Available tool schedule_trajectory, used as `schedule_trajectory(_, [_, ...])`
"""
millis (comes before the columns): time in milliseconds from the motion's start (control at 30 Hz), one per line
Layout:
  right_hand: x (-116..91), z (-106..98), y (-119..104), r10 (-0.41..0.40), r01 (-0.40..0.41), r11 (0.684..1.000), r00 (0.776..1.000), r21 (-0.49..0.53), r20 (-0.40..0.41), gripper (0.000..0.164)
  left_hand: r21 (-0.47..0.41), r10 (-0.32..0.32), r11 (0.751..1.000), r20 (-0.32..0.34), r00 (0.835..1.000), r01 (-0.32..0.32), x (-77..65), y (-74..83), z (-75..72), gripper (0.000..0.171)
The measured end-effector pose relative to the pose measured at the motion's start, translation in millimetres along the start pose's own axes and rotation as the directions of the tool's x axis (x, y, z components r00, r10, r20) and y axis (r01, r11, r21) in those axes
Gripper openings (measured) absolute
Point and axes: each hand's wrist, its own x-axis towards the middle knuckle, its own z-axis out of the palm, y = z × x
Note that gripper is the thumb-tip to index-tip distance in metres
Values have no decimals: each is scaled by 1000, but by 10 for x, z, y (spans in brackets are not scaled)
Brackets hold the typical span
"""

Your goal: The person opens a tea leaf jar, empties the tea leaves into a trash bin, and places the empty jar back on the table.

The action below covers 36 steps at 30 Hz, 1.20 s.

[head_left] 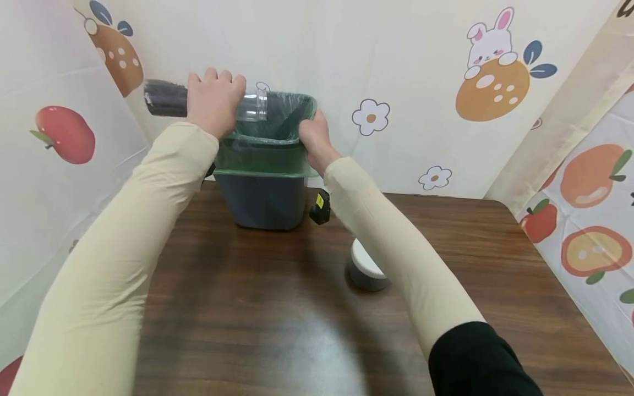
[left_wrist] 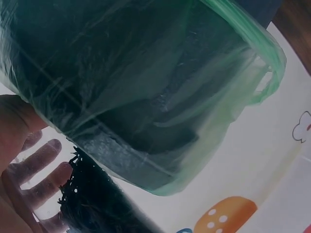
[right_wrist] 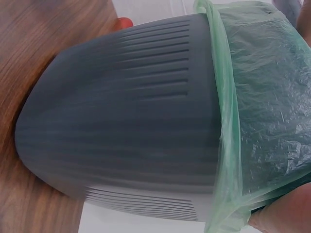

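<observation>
In the head view my left hand (head_left: 214, 103) grips a clear plastic jar (head_left: 252, 106) lying on its side, its mouth at the bin's top. Dark, shredded-looking contents (left_wrist: 95, 194) fill the part toward its base. A dark grey trash bin (head_left: 264, 201) stands upright, lined with a thin green plastic bag (head_left: 267, 158) folded over its rim. My right hand (head_left: 317, 138) pinches the bag at the bin's right rim, the thumb outside in the right wrist view. The far fingers of that hand are hidden.
A small round grey container with a white ribbed top (head_left: 366, 267) sits on the brown wooden table (head_left: 297, 330), partly behind my right forearm. A printed cloth wall (head_left: 396, 66) rises directly behind the bin, with another (head_left: 54, 220) at the left.
</observation>
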Motion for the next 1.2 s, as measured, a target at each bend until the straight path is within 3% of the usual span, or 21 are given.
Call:
schedule_trajectory(333, [9, -10, -5, 43, -43, 999, 999, 0, 13, 65, 31, 24, 999, -15, 1000, -23, 26, 52, 6, 31])
schedule_trajectory(833, [9, -8, -8, 47, -47, 999, 999, 3, 23, 65, 61, 45, 997, -47, 998, -42, 40, 67, 34, 23])
schedule_trajectory(1200, [-2, -7, -10, 45, -45, 999, 999, -5, 9, 62, 80, 70, 995, -41, 997, -67, 55, 92, 34, 32])
